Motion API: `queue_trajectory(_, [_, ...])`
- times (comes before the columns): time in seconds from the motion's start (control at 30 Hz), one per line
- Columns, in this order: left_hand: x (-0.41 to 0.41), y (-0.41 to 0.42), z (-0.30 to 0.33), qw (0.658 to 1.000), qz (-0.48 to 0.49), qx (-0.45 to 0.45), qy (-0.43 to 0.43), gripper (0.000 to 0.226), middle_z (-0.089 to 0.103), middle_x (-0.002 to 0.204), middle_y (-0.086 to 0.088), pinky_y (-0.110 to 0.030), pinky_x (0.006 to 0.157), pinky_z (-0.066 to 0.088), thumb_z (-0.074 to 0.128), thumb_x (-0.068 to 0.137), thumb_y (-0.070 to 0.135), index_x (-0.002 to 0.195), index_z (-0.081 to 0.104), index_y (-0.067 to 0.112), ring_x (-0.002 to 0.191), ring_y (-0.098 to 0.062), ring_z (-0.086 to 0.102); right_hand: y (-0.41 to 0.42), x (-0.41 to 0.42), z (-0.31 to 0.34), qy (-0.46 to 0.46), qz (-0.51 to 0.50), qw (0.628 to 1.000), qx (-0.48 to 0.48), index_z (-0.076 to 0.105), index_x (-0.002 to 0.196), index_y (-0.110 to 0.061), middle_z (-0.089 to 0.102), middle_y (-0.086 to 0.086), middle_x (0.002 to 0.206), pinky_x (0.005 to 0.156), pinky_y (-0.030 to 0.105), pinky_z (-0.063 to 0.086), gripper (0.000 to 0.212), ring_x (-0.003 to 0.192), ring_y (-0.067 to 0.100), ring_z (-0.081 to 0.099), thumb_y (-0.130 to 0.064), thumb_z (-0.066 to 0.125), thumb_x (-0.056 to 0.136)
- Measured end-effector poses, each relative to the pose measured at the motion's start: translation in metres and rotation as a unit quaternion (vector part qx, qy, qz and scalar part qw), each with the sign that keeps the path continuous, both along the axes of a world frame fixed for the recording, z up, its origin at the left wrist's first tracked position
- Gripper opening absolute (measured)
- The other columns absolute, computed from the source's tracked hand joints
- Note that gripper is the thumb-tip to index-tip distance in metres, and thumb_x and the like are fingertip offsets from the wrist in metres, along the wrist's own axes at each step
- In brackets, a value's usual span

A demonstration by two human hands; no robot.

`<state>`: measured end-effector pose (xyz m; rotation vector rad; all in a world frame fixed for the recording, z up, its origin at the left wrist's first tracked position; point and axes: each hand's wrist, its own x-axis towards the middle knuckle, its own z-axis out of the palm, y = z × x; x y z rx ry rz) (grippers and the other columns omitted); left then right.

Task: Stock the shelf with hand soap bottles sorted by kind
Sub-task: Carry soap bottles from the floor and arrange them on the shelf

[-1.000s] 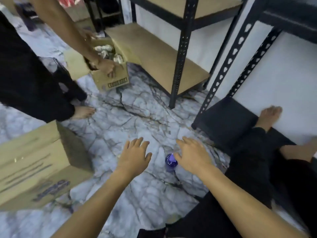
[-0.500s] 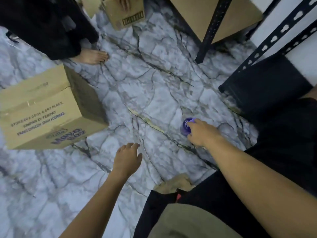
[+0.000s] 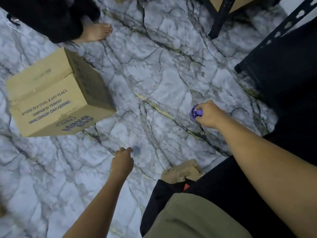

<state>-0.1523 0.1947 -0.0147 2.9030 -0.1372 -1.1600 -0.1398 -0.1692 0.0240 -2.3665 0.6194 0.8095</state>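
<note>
— Soap bottle [image 3: 196, 112], purple — where was it in the head view?
— On the marble-patterned floor [image 3: 154, 79], right of centre, seen from above. The right hand [image 3: 208, 115] had its fingers curled round the top of it, with the bottle showing past the fingertips on the left.
— And the left hand [image 3: 122, 162]?
— Lower down and left of the bottle, well apart from it, above the floor. Its fingers were loosely curled and pointed away from the camera. A faint bluish smudge [image 3: 136, 149] lay just beyond the fingertips; it was too blurred to tell what it was, or whether the hand touched it. I saw nothing gripped in that hand.
— What else lay around?
— A closed cardboard carton [image 3: 58, 98] sat on the floor to the left, printed "STORE IN A COOL & DRY PLACE" along one side. Behind it, at the top left, was another person's bare foot [image 3: 96, 34] under dark clothing. At the top right stood a black metal shelf post [image 3: 221, 16] with a wooden shelf board [image 3: 240, 3] above it, and a perforated black upright [image 3: 284, 25] leaned in from the corner. A crumpled piece of brown cardboard [image 3: 182, 171] lay near the wearer's dark clothing at the bottom.
</note>
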Motion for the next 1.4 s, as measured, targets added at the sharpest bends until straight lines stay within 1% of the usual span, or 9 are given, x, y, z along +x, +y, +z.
queue_trajectory(0.1, [-0.001, 0.002, -0.003, 1.0, 0.01, -0.007, -0.021, 0.036, 0.052, 0.121, -0.01, -0.041, 0.085, 0.052, 0.058, 0.088, 0.009, 0.123, 0.061, 0.017, 0.114, -0.03, 0.052, -0.001, 0.0, -0.003, -0.012, -0.043, 0.999, 0.023, 0.063, 0.127, -0.006, 0.045, 0.016, 0.143, 0.09, 0.024, 0.038, 0.04, 0.12, 0.031, 0.054, -0.012, 0.069, 0.088])
queue_trajectory(0.23, [-0.003, 0.005, -0.001, 0.998, 0.035, 0.022, -0.04, 0.035, 0.053, 0.116, -0.01, -0.044, 0.085, 0.052, 0.068, 0.084, 0.025, 0.117, 0.058, 0.018, 0.105, -0.032, 0.059, -0.001, -0.003, 0.0, -0.025, -0.052, 0.998, 0.023, 0.066, 0.123, -0.003, 0.05, 0.016, 0.139, 0.089, 0.026, 0.043, 0.038, 0.118, 0.03, 0.057, -0.008, 0.07, 0.085])
queue_trajectory(0.43, [-0.009, 0.01, -0.001, 0.995, 0.068, -0.045, -0.061, 0.024, 0.05, 0.112, -0.012, -0.034, 0.062, 0.045, 0.063, 0.084, 0.005, 0.107, 0.061, 0.011, 0.077, -0.029, 0.057, 0.004, -0.01, 0.012, -0.052, -0.028, 0.998, -0.001, 0.066, 0.119, -0.014, 0.055, 0.012, 0.128, 0.092, 0.036, 0.052, 0.038, 0.11, 0.03, 0.059, -0.005, 0.068, 0.082])
queue_trajectory(0.53, [-0.007, 0.008, 0.003, 0.991, 0.062, -0.086, -0.082, 0.026, 0.05, 0.11, -0.01, -0.034, 0.061, 0.044, 0.062, 0.082, 0.001, 0.105, 0.059, 0.011, 0.079, -0.028, 0.055, 0.008, -0.014, 0.025, -0.059, -0.029, 0.998, -0.014, 0.066, 0.115, -0.021, 0.055, 0.008, 0.124, 0.088, 0.042, 0.055, 0.038, 0.106, 0.029, 0.06, -0.003, 0.067, 0.082])
queue_trajectory(0.63, [-0.004, -0.001, 0.01, 0.989, 0.021, -0.11, -0.097, 0.032, 0.052, 0.111, -0.008, -0.033, 0.065, 0.048, 0.064, 0.08, 0.001, 0.109, 0.059, 0.014, 0.087, -0.028, 0.059, 0.01, -0.017, 0.041, -0.084, -0.049, 0.995, -0.032, 0.066, 0.11, -0.026, 0.06, 0.006, 0.12, 0.083, 0.043, 0.057, 0.038, 0.101, 0.028, 0.062, -0.001, 0.064, 0.081])
queue_trajectory(0.83, [0.005, -0.033, 0.034, 0.975, -0.042, -0.176, -0.129, 0.039, 0.052, 0.111, -0.006, -0.027, 0.062, 0.04, 0.058, 0.079, -0.007, 0.11, 0.06, 0.015, 0.088, -0.027, 0.058, 0.006, -0.018, 0.083, -0.145, -0.076, 0.985, -0.053, 0.069, 0.109, -0.024, 0.063, 0.003, 0.105, 0.075, 0.036, 0.055, 0.037, 0.092, 0.024, 0.062, 0.0, 0.06, 0.082])
queue_trajectory(1.03, [0.027, -0.088, 0.079, 0.943, -0.121, -0.257, -0.171, 0.043, 0.052, 0.105, -0.004, -0.026, 0.047, 0.029, 0.056, 0.074, -0.008, 0.108, 0.061, 0.018, 0.067, -0.019, 0.047, -0.005, -0.03, 0.144, -0.215, -0.092, 0.97, -0.072, 0.068, 0.109, -0.024, 0.061, 0.001, 0.098, 0.072, 0.042, 0.058, 0.039, 0.086, 0.023, 0.062, 0.001, 0.058, 0.081])
queue_trajectory(1.27, [0.053, -0.155, 0.153, 0.902, -0.204, -0.32, -0.204, 0.041, 0.047, 0.109, -0.002, -0.031, 0.051, 0.038, 0.056, 0.081, -0.002, 0.115, 0.056, 0.022, 0.069, -0.021, 0.048, -0.031, -0.055, 0.227, -0.289, -0.093, 0.949, -0.09, 0.067, 0.112, -0.024, 0.062, 0.0, 0.097, 0.074, 0.043, 0.058, 0.041, 0.089, 0.021, 0.062, 0.0, 0.056, 0.082])
queue_trajectory(1.4, [0.066, -0.19, 0.205, 0.871, -0.259, -0.352, -0.227, 0.039, 0.045, 0.11, -0.001, -0.044, 0.064, 0.051, 0.059, 0.086, 0.001, 0.118, 0.054, 0.024, 0.077, -0.025, 0.054, -0.051, -0.075, 0.274, -0.323, -0.09, 0.935, -0.117, 0.067, 0.11, -0.024, 0.064, 0.001, 0.093, 0.075, 0.043, 0.058, 0.035, 0.09, 0.017, 0.06, -0.004, 0.058, 0.083])
